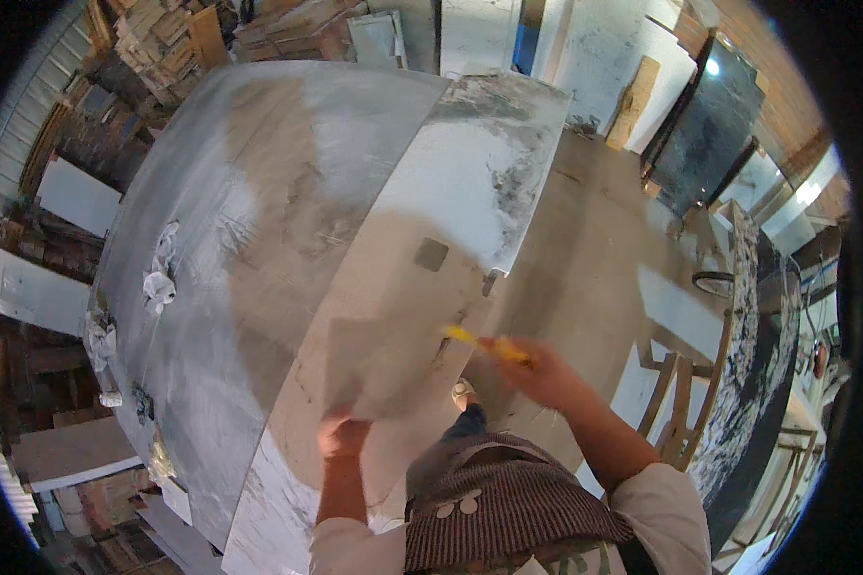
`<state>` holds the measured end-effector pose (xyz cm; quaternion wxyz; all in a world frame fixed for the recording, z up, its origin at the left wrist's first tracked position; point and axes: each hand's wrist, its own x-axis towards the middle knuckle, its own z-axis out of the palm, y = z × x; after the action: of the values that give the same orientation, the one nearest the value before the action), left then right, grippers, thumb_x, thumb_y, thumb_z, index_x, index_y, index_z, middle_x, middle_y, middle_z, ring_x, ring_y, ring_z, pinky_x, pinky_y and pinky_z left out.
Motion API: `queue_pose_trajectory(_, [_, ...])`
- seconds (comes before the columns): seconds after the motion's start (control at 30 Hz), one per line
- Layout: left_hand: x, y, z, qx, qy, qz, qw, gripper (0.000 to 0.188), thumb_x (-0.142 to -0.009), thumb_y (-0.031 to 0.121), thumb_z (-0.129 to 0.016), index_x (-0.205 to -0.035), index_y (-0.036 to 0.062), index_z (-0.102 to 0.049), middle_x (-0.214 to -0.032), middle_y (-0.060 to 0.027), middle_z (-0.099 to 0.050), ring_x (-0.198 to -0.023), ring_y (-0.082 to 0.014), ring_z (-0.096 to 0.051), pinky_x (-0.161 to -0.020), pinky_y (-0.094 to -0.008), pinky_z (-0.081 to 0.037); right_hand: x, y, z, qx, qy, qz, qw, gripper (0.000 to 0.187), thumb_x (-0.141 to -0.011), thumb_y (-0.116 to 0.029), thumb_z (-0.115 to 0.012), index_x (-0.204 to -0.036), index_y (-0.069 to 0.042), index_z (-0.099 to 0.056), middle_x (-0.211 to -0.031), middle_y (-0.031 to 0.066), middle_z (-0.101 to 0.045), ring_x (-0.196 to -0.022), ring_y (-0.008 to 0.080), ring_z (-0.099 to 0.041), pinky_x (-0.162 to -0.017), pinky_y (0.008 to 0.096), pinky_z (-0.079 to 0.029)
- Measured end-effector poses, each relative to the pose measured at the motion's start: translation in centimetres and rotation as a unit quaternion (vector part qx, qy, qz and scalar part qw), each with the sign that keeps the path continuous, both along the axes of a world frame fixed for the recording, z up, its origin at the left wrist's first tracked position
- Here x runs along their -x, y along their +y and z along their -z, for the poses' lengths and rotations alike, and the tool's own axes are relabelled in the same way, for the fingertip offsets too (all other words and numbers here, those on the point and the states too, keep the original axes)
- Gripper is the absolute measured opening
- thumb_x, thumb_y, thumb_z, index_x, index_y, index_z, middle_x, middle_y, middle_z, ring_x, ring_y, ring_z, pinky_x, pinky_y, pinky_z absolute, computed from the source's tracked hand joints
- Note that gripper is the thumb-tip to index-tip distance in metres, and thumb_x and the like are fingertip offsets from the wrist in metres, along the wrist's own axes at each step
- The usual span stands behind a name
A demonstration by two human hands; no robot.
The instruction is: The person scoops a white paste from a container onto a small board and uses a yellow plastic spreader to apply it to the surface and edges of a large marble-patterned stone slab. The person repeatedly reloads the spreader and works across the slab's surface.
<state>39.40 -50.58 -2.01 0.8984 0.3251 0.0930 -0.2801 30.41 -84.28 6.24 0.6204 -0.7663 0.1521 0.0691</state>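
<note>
My right hand is closed around a tool with a yellow handle. Its yellow far end points left over the edge of a pale stone slab; motion blur hides the exact kind. The fingers of my left hand are closed at the near left corner of a flat, squarish, brownish-grey piece, which is blurred and lies over the slab. The tool's tip is close to that piece's right edge. Farther up the slab is a small grey square.
A wide grey table extends left of the slab, with crumpled white plastic on it. To the right stand a wooden frame and a black-and-white stone slab. Stone sheets and wood scraps line the back. My shoe shows below.
</note>
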Motion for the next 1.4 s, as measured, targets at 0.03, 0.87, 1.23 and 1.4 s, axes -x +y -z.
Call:
queue_pose_trajectory(0.03, [0.2,1.7,-0.6,-0.014,-0.005,-0.017,1.0,0.059,-0.074,0.016,-0.068,-0.129,0.0029,-0.051,-0.128,-0.0114,-0.055,-0.118,-0.0317,-0.051,-0.098,-0.0522,-0.041,0.5,-1.0,0.4,-0.08,0.001,0.042,0.996,0.043,-0.092,-0.023,-0.056,-0.133,-0.014,-0.05,-0.082,0.0017,-0.06,-0.066,0.0126,-0.054,-0.062,0.029,-0.047])
queue_pose_trajectory(0.87, [-2.4,13.0,4.2,0.005,-0.048,0.129,0.99,0.057,-0.076,0.026,-0.063,-0.127,0.0018,-0.051,-0.123,-0.0125,-0.058,-0.11,-0.0317,-0.055,-0.092,-0.0472,-0.046,-1.1,8.5,14.5,-0.189,-0.152,0.362,0.9,0.047,-0.097,-0.015,-0.052,-0.142,-0.016,-0.04,-0.08,-0.0067,-0.041,-0.063,0.0027,-0.035,-0.055,0.0167,-0.034])
queue_pose_trajectory(1.23, [-2.6,13.1,4.0,-0.037,-0.035,0.134,0.99,0.061,-0.078,0.031,-0.066,-0.128,0.0022,-0.049,-0.125,-0.0117,-0.056,-0.112,-0.0301,-0.054,-0.093,-0.0448,-0.045,4.1,14.0,15.5,-0.131,-0.117,0.342,0.923,0.044,-0.094,-0.007,-0.054,-0.137,-0.007,-0.044,-0.096,-0.0008,-0.049,-0.08,0.0074,-0.045,-0.072,0.0212,-0.041])
queue_pose_trajectory(1.4, [-3.4,13.4,4.7,-0.039,-0.037,0.154,0.987,0.061,-0.076,0.032,-0.067,-0.127,0.0041,-0.051,-0.124,-0.0104,-0.056,-0.113,-0.029,-0.052,-0.093,-0.0442,-0.045,8.0,16.8,15.4,-0.079,-0.118,0.297,0.944,0.044,-0.089,-0.004,-0.056,-0.132,-0.002,-0.048,-0.109,0.0124,-0.059,-0.1,0.023,-0.057,-0.087,0.0332,-0.045])
